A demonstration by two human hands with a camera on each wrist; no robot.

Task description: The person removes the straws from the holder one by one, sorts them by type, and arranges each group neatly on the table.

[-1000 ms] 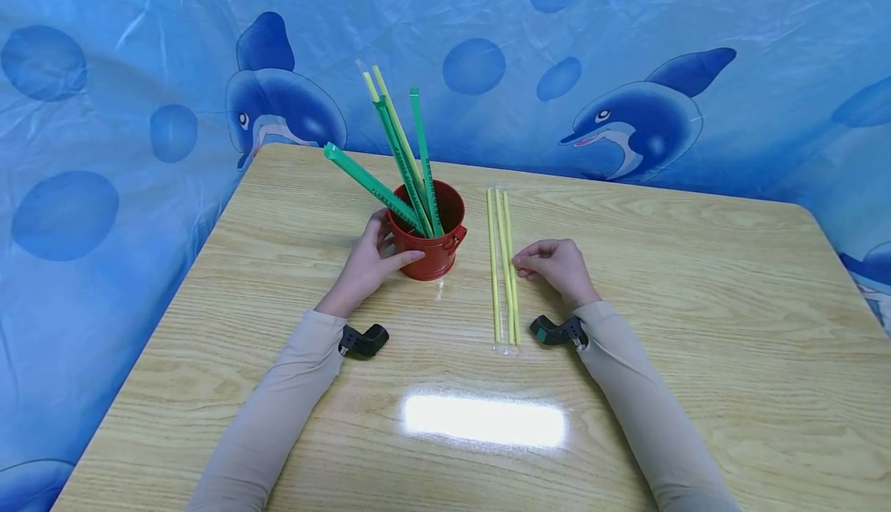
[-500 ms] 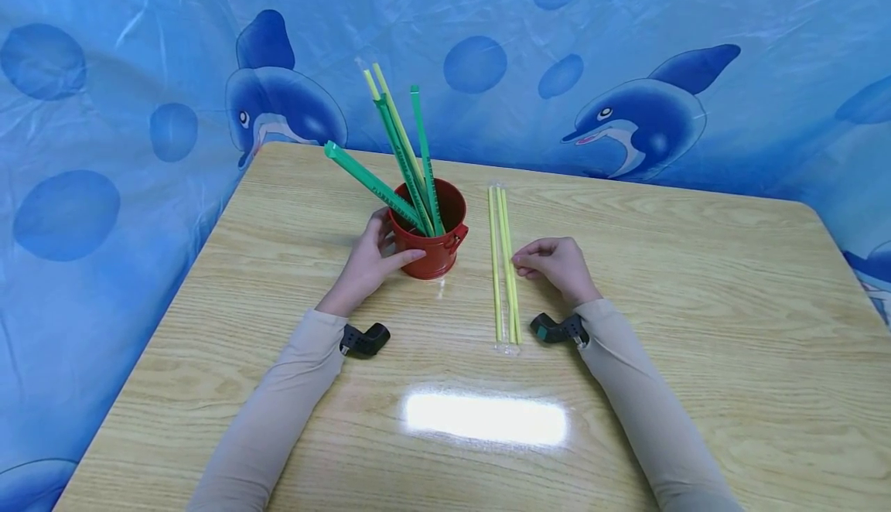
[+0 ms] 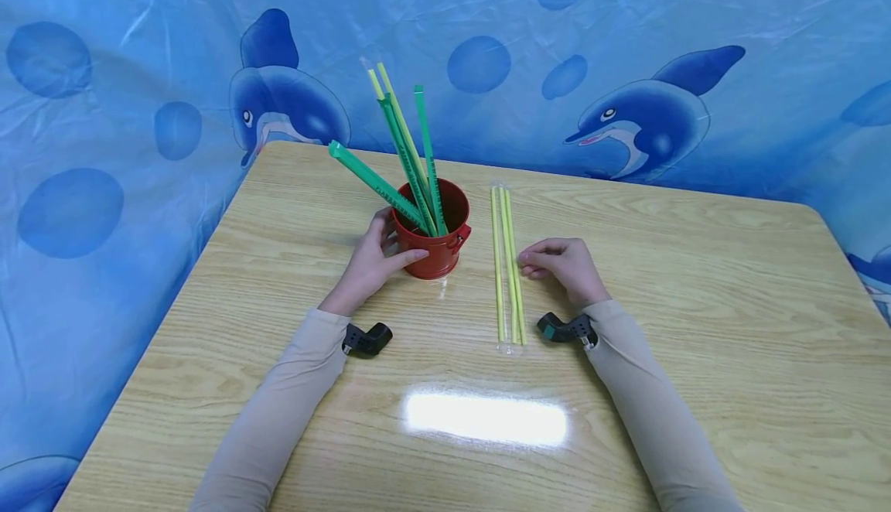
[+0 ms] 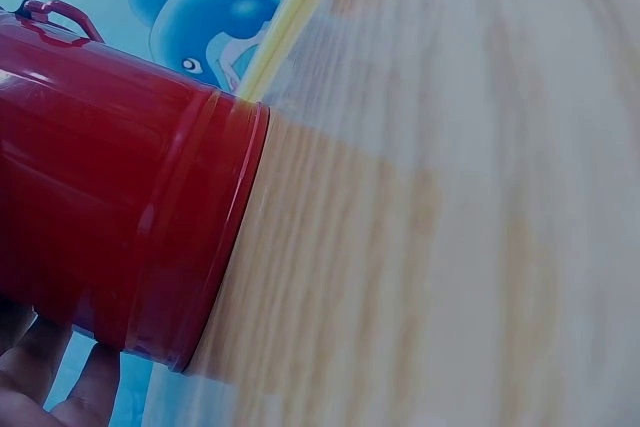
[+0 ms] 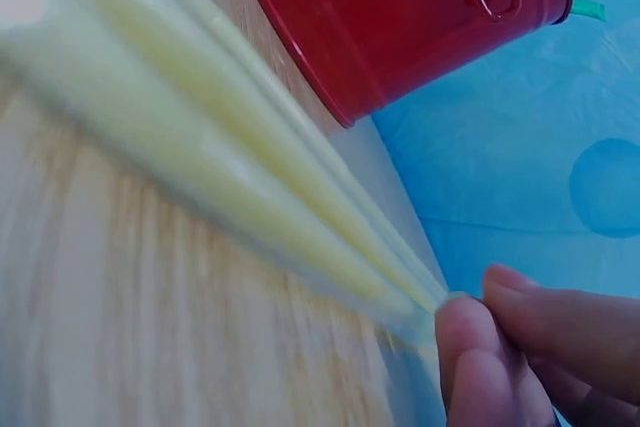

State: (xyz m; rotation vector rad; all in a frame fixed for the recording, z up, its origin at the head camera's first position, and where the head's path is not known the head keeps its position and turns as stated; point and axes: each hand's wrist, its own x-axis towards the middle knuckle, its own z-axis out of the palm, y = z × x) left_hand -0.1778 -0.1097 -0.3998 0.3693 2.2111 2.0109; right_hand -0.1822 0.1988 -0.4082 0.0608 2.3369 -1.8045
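On the table stands a red metal bucket (image 3: 433, 258), holding several green-wrapped straws (image 3: 379, 187) and yellow straws (image 3: 391, 98) that lean out over its rim. My left hand (image 3: 365, 268) grips the bucket's left side, thumb across the front and fingers behind, partly hidden. To the right of the bucket lie 3 yellow straws (image 3: 498, 264) in clear wrappers, side by side and pointing away from me. With thumb and forefinger, my right hand (image 3: 560, 268) pinches the edge of the rightmost wrapped straw (image 3: 517, 295); the right wrist view shows fingertips (image 5: 465, 322) at the clear wrapper.
The wooden table (image 3: 696, 326) reaches back to a blue curtain (image 3: 418, 1) printed with dolphins. A small handle fitting (image 3: 461, 238) sticks out on the bucket's right side. Black wrist cameras (image 3: 367, 339) sit on both sleeves.
My right hand has shifted slightly to the right, and the rightmost straw's near end stands a little farther from its neighbour. My left hand stays on the bucket; the head view has shifted slightly.
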